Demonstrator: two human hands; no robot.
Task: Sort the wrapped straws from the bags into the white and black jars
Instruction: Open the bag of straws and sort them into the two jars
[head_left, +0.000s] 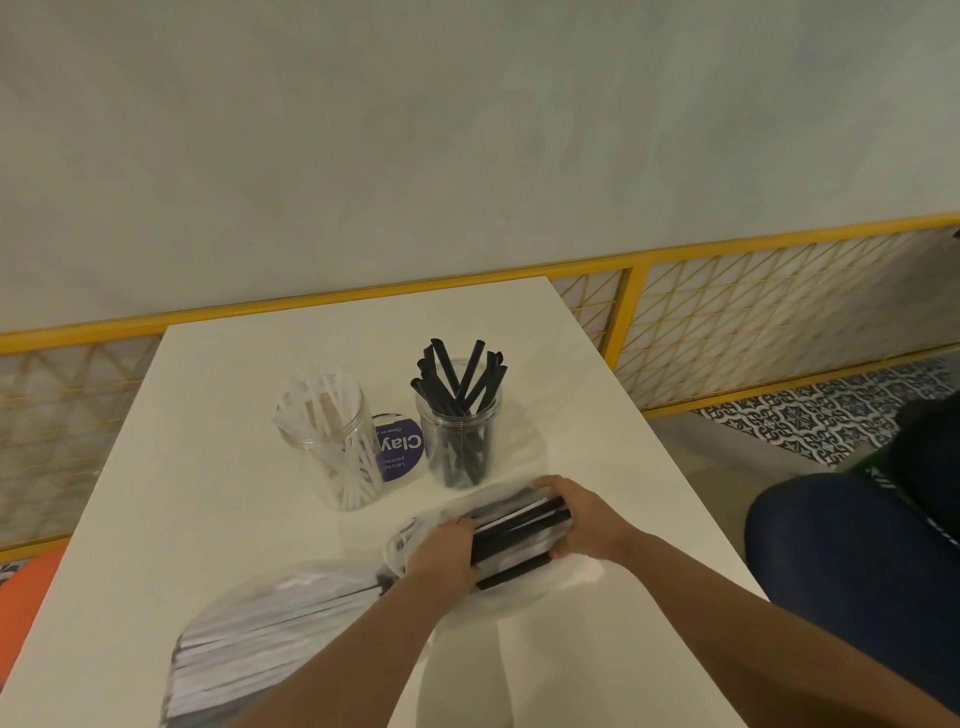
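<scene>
Single wide-angle head view, facing forward-down, close over table (218, 467).

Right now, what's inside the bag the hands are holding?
A bundle of black wrapped straws, lying flat in the clear bag. The left hand and right hand grip its two ends, covering them; how many straws lie underneath cannot be seen.

Both forearms reach forward. The left hand (445, 545) and right hand (584, 519) face each other, fingers curled round a straw bundle (519, 527).
</scene>
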